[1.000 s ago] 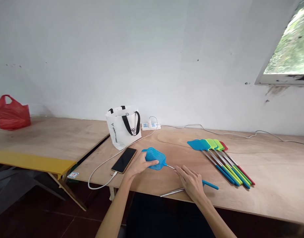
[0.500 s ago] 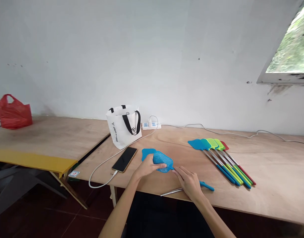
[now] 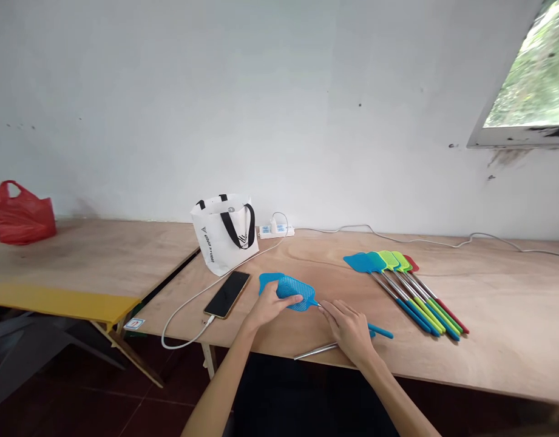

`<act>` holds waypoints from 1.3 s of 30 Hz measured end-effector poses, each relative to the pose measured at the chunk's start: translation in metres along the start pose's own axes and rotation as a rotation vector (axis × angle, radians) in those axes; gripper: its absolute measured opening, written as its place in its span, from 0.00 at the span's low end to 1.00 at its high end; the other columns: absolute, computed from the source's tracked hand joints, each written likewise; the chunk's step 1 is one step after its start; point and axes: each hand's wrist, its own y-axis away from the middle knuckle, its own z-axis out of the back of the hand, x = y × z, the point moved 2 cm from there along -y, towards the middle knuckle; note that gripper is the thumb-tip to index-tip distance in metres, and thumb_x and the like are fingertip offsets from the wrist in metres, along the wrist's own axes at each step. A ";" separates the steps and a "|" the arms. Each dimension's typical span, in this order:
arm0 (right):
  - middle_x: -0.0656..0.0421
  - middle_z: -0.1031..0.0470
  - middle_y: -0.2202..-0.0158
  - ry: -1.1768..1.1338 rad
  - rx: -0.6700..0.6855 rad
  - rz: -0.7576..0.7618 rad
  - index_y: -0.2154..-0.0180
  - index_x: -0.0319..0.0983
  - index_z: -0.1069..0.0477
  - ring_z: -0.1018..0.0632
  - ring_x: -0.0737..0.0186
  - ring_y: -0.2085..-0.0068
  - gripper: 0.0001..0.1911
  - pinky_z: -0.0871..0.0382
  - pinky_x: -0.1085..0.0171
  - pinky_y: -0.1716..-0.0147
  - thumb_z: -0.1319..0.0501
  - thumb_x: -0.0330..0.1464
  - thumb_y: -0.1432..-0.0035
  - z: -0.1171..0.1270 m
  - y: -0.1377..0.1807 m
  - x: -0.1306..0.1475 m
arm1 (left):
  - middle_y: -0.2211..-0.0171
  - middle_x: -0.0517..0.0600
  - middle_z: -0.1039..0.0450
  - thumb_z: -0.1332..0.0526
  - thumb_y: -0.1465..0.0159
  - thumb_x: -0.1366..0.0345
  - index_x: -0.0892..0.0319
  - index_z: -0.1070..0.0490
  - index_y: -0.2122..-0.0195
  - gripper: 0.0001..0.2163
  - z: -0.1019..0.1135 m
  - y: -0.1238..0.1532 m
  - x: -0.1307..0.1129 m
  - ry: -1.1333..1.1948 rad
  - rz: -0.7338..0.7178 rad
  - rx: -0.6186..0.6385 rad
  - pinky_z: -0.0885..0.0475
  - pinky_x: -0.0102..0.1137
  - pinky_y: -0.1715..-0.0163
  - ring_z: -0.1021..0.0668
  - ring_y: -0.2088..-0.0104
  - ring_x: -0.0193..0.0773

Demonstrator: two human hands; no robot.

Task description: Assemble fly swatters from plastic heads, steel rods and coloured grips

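My left hand (image 3: 267, 304) pinches a blue mesh fly swatter head (image 3: 301, 288) between thumb and fingers, just above the table. My right hand (image 3: 346, 325) is closed around a fly swatter handle (image 3: 382, 331), whose blue grip sticks out past the palm. A short bit of its silver rod shows between my right fingertips and the neck of the head. Partly behind my left hand lies another blue swatter head (image 3: 269, 279). Below my right hand, a second silver rod (image 3: 315, 351) rests on the table near the front edge, partly covered by the hand.
Several fly swatters (image 3: 411, 297) in blue, green and red lie in a row at the right. Left of my hands are a phone (image 3: 227, 294) on a white cable and a white tote bag (image 3: 224, 237). A power strip (image 3: 277, 230) sits by the wall.
Silver rod now shows between the swatter head's neck and my right fingers, where earlier the blue neck met the fingertips. The blue grip has risen slightly, and the view has shifted a little.
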 end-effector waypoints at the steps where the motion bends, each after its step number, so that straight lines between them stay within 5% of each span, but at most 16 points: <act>1: 0.57 0.20 0.68 -0.035 0.025 -0.022 0.56 0.43 0.21 0.20 0.64 0.66 0.20 0.39 0.68 0.72 0.51 0.39 0.25 0.001 -0.001 0.000 | 0.69 0.50 0.23 0.26 0.45 0.52 0.58 0.24 0.72 0.15 0.001 0.001 -0.001 -0.032 -0.044 -0.003 0.25 0.35 0.58 0.21 0.62 0.44; 10: 0.59 0.18 0.68 -0.278 0.227 -0.146 0.58 0.47 0.20 0.19 0.61 0.68 0.21 0.35 0.68 0.72 0.51 0.43 0.26 0.010 -0.009 -0.002 | 0.69 0.50 0.22 0.29 0.42 0.52 0.58 0.23 0.73 0.14 0.003 0.003 -0.007 -0.127 -0.125 0.002 0.26 0.35 0.59 0.22 0.64 0.43; 17: 0.58 0.21 0.70 0.105 0.042 0.052 0.51 0.47 0.21 0.22 0.64 0.67 0.16 0.44 0.66 0.75 0.49 0.35 0.26 0.013 -0.005 -0.002 | 0.65 0.52 0.20 0.24 0.50 0.51 0.60 0.24 0.65 0.20 -0.004 0.001 -0.003 0.135 0.118 -0.055 0.24 0.36 0.61 0.20 0.63 0.44; 26: 0.59 0.19 0.68 0.182 -0.050 0.098 0.44 0.49 0.24 0.25 0.61 0.67 0.17 0.39 0.63 0.68 0.46 0.31 0.28 0.007 0.004 -0.008 | 0.61 0.52 0.18 0.21 0.53 0.57 0.59 0.23 0.59 0.23 -0.004 0.001 -0.003 0.252 0.259 -0.080 0.22 0.36 0.61 0.18 0.59 0.46; 34: 0.57 0.18 0.69 -0.085 0.067 0.019 0.53 0.44 0.19 0.20 0.62 0.68 0.20 0.36 0.67 0.70 0.49 0.41 0.26 0.020 -0.006 -0.014 | 0.69 0.50 0.22 0.27 0.44 0.52 0.59 0.24 0.70 0.16 -0.002 0.000 0.000 0.004 -0.033 -0.021 0.25 0.35 0.60 0.20 0.62 0.44; 39: 0.59 0.17 0.67 -0.198 0.223 -0.032 0.52 0.47 0.20 0.17 0.62 0.67 0.19 0.35 0.68 0.72 0.50 0.41 0.26 0.031 -0.011 -0.012 | 0.67 0.51 0.22 0.28 0.43 0.51 0.58 0.23 0.68 0.15 0.000 0.004 -0.005 -0.041 -0.059 0.022 0.26 0.34 0.60 0.21 0.60 0.45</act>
